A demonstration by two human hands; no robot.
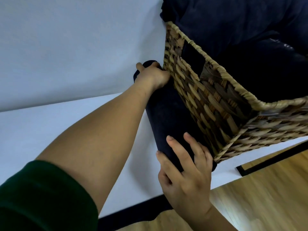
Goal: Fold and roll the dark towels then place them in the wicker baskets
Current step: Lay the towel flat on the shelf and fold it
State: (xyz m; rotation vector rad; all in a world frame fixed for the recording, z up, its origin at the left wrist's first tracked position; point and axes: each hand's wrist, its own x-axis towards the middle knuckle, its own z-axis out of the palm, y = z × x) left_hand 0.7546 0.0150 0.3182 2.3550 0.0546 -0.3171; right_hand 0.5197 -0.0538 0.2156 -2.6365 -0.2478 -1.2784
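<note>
Dark towel roll [166,117], a long navy tube, lies pressed along the outer left side of the basket and is held at both ends. At far left a dark green sleeve [41,197] is pushed up the forearm, and the bare arm reaches out over the white surface [50,127], with a pale wall [66,47] behind it. The left hand [153,75] is curled over the far end of the roll, its knuckles right against the weave. Whether the roll rests on the surface or is lifted off it, I cannot tell. The right hand [186,172] clasps the near end, fingers spread and bent over the cloth, close to the basket's front corner. So the hands are well apart, each clamped on one end of the roll. The wicker basket [200,100] stands on the surface, with a handle slot [193,55] cut near its rim. More dark towels [241,39] are heaped in and beyond its opening. Below right shows a wooden floor [266,189].
</note>
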